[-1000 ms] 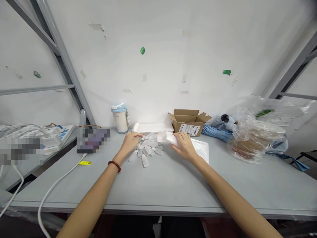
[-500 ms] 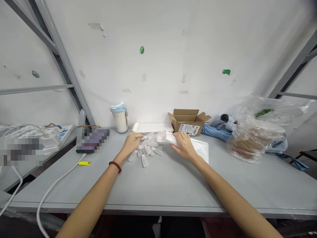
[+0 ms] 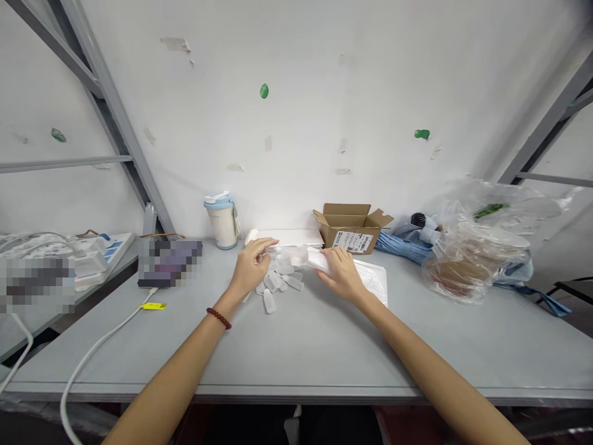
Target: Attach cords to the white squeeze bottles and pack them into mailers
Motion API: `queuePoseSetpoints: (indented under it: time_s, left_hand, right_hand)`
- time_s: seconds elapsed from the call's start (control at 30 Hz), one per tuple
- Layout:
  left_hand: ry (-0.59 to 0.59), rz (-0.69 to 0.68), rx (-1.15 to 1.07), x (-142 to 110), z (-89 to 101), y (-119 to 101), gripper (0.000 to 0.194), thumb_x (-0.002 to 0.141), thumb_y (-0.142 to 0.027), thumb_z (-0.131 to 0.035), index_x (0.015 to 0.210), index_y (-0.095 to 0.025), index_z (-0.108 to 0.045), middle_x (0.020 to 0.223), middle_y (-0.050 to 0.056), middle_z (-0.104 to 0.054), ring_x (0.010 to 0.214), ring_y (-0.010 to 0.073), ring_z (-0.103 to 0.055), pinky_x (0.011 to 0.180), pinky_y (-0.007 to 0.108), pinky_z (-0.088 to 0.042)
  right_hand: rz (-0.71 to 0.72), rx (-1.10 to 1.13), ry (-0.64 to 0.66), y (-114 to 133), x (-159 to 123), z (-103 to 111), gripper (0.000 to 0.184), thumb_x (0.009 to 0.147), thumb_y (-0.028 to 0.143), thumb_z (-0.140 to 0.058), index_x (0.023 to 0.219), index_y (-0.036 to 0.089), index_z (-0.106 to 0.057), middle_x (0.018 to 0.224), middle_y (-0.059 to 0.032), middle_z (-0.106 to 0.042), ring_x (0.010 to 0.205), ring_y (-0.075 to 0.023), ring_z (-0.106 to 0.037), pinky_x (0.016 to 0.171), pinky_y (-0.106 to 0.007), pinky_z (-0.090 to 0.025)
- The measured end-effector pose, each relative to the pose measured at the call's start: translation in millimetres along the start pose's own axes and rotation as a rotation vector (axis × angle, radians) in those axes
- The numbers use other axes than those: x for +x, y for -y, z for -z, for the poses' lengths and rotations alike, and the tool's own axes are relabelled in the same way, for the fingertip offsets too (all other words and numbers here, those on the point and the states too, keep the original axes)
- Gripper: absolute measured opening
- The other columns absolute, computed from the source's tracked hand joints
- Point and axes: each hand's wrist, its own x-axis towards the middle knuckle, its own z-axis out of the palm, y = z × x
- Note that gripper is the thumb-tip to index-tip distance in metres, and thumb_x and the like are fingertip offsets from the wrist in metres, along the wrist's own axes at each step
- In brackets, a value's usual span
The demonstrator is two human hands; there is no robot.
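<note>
A loose heap of small translucent plastic pieces (image 3: 277,281), rounded and tongue-shaped, lies on the grey table. Over the heap's far left side is my left hand (image 3: 252,267), its thumb and fingers closed around what looks like one of these pieces, partly hidden by the fingers. My right hand (image 3: 341,272) grips a clear plastic bag (image 3: 319,258) from above. The bag's open mouth faces left, close to my left fingertips. Under and right of my right hand, a flat white bubble-lined pouch (image 3: 374,279) rests on the table.
Along the wall stand a cream-and-blue tumbler (image 3: 223,220), a white flat package (image 3: 301,237) and an open cardboard box (image 3: 348,226). Blue cloth (image 3: 404,246) and a plastic-wrapped bundle (image 3: 477,256) are at right. A white cable (image 3: 109,340) crosses the table at left.
My left hand has risen slightly and moved right, from the heap's left edge towards the bag's mouth. My right hand keeps hold of the bag in nearly the same place.
</note>
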Motion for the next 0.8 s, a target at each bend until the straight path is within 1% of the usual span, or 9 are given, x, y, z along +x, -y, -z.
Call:
queuePoseSetpoints:
  time_s: [0.13,0.23,0.3,0.37,0.47,0.53,0.6,0.7,0.8]
  left_hand:
    - [0.12,-0.028,-0.02,-5,-7.1,-13,0.038,0.076,-0.015,-0.046,0.107,-0.022,-0.066,0.115,0.004,-0.065,0.102,0.0213,-0.054,0.067,0.029,-0.045]
    - [0.204,-0.041,-0.056,-8,-9.5,-19,0.038,0.077,-0.016,-0.048,0.11,-0.022,-0.066,0.117,0.004,-0.065,0.107,0.0225,-0.052,0.07,0.03,-0.046]
    - [0.233,-0.045,-0.08,-8,-9.5,-21,0.037,0.078,-0.017,-0.048,0.111,-0.023,-0.065,0.119,0.003,-0.064,0.109,0.0225,-0.051,0.074,0.031,-0.046]
    - [0.202,-0.046,-0.097,-9,-8.6,-21,0.034,0.08,-0.018,-0.048,0.108,-0.024,-0.067,0.122,0.002,-0.062,0.11,0.0222,-0.051,0.081,0.033,-0.046]
    - [0.064,-0.019,-0.135,-7,-7.0,-17,0.03,0.082,-0.022,-0.048,0.104,-0.021,-0.068,0.124,0.004,-0.061,0.112,0.0216,-0.051,0.086,0.034,-0.044]
    - [0.001,0.067,-0.166,-4,-5.8,-13,0.029,0.082,-0.025,-0.049,0.104,-0.018,-0.068,0.12,0.007,-0.063,0.109,0.0219,-0.054,0.084,0.032,-0.045]
    - [0.007,0.204,-0.209,-1,-4.7,-7,0.031,0.08,-0.03,-0.053,0.102,-0.015,-0.068,0.112,0.01,-0.066,0.103,0.0226,-0.058,0.08,0.032,-0.047]
    - [0.137,0.393,-0.335,3,-3.1,0,0.034,0.075,-0.037,-0.059,0.097,-0.012,-0.068,0.103,0.012,-0.069,0.091,0.0222,-0.061,0.072,0.031,-0.049]
    - [0.307,0.49,-0.496,3,-1.8,3,0.035,0.073,-0.042,-0.062,0.087,-0.011,-0.069,0.093,0.012,-0.069,0.079,0.0185,-0.06,0.065,0.029,-0.049]
  right_hand:
    - [0.041,0.039,-0.04,8,0,1,0.032,0.081,0.03,-0.055,0.11,0.018,-0.048,0.103,-0.0109,-0.058,0.095,-0.0271,-0.049,0.08,-0.04,-0.039]
    - [0.064,0.061,-0.057,13,-1,2,0.031,0.082,0.03,-0.055,0.11,0.018,-0.048,0.103,-0.011,-0.058,0.095,-0.0272,-0.05,0.079,-0.04,-0.04]
    - [0.073,0.074,-0.07,15,-1,2,0.031,0.082,0.029,-0.055,0.11,0.018,-0.048,0.102,-0.0112,-0.058,0.095,-0.0271,-0.05,0.079,-0.04,-0.04]
    - [0.08,0.081,-0.084,16,0,3,0.032,0.081,0.029,-0.056,0.11,0.017,-0.048,0.101,-0.0113,-0.059,0.094,-0.0267,-0.05,0.079,-0.04,-0.04]
    - [0.083,0.079,-0.099,15,0,3,0.033,0.081,0.029,-0.057,0.11,0.016,-0.047,0.101,-0.0113,-0.059,0.093,-0.0264,-0.049,0.079,-0.04,-0.04]
    - [0.076,0.076,-0.1,14,-1,2,0.033,0.081,0.029,-0.057,0.11,0.016,-0.047,0.102,-0.0111,-0.059,0.094,-0.0264,-0.049,0.079,-0.04,-0.04]
    - [0.069,0.071,-0.106,13,-1,2,0.032,0.081,0.029,-0.056,0.109,0.017,-0.048,0.102,-0.011,-0.059,0.094,-0.0265,-0.049,0.078,-0.04,-0.04]
    - [0.073,0.074,-0.142,13,0,3,0.031,0.081,0.03,-0.055,0.109,0.018,-0.048,0.1,-0.0109,-0.059,0.092,-0.0267,-0.05,0.078,-0.04,-0.04]
    - [0.088,0.089,-0.191,16,0,5,0.03,0.081,0.029,-0.055,0.108,0.018,-0.048,0.099,-0.0109,-0.059,0.091,-0.0264,-0.051,0.077,-0.04,-0.04]
